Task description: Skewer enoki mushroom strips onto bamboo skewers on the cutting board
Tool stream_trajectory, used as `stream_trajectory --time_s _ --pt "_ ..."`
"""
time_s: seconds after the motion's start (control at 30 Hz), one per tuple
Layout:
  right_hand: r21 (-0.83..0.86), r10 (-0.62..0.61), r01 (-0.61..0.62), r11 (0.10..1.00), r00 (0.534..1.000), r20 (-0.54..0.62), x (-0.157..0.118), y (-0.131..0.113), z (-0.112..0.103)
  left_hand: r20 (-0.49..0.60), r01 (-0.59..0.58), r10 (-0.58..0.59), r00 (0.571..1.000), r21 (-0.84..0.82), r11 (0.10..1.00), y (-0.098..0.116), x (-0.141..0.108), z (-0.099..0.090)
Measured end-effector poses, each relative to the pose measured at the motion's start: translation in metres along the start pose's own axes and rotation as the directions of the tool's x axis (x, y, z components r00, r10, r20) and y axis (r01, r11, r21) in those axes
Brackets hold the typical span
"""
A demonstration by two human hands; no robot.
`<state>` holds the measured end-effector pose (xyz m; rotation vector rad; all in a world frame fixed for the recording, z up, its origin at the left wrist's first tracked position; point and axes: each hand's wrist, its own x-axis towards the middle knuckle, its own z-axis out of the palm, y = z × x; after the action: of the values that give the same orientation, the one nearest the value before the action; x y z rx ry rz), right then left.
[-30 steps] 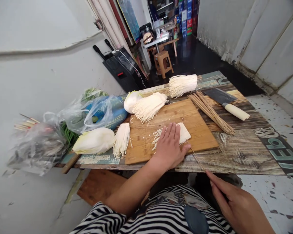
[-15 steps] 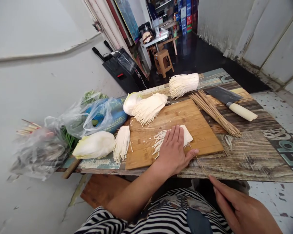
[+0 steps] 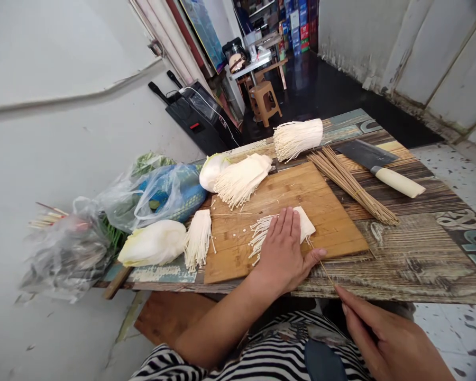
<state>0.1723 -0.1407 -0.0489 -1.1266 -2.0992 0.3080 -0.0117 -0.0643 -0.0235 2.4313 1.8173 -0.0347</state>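
Right fingers (image 3: 347, 296) nearer pressed enoki (image 3: 307, 225), pinching skewer (image 3: 326, 270)

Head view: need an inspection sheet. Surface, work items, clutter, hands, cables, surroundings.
Surface: wooden cutting board on a plank-patterned table; small white scraps on the board.
Work items: enoki bunch flat on the board; thin skewer at its near side, tip depth unclear.
Clutter: cleaver beside a skewer bundle; other enoki, pale cabbage, plastic bags.
Hands: left hand palm-down over the bunch; right hand pinching the skewer.
Cables: white cable across a black object beyond the table.
Surroundings: brown stool, stacked boxes, grey walls.
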Motion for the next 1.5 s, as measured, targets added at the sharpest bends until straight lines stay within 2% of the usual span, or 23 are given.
stream_trajectory --time_s 0.4,0.53,0.67,0.87,1.07,1.3,1.5 --pt "0.082 0.065 -0.063 0.995 0.998 -0.024 0.010 -0.004 0.003 0.047 -0.011 0.011 0.999 -0.005 1.000 -0.001 0.000 -0.004" --pt "0.085 0.081 -0.079 0.993 0.996 -0.021 0.011 -0.002 0.007 0.030 -0.013 0.013 0.999 -0.003 1.000 -0.001 0.001 -0.003" --pt "0.066 0.082 -0.080 0.995 0.996 -0.019 0.011 0.001 0.010 0.003 -0.022 0.022 1.000 -0.003 1.000 -0.002 0.001 -0.001" --pt "0.039 0.065 -0.064 0.997 0.998 -0.024 0.013 0.002 0.012 0.018 -0.019 0.019 1.000 0.000 1.000 -0.002 0.001 0.000" --pt "0.039 0.062 -0.061 0.997 0.998 -0.024 0.016 0.005 0.016 -0.032 -0.019 0.018 0.999 -0.010 1.000 -0.003 0.000 0.004" --pt "0.002 0.049 -0.049 0.999 0.998 -0.032 0.027 0.002 0.021 -0.026 -0.014 0.014 1.000 -0.007 1.000 -0.003 0.001 0.005" --pt "-0.082 0.060 -0.062 0.995 0.998 -0.037 0.029 0.001 0.028 -0.028 -0.013 0.013 1.000 0.006 1.000 -0.003 0.001 0.004"
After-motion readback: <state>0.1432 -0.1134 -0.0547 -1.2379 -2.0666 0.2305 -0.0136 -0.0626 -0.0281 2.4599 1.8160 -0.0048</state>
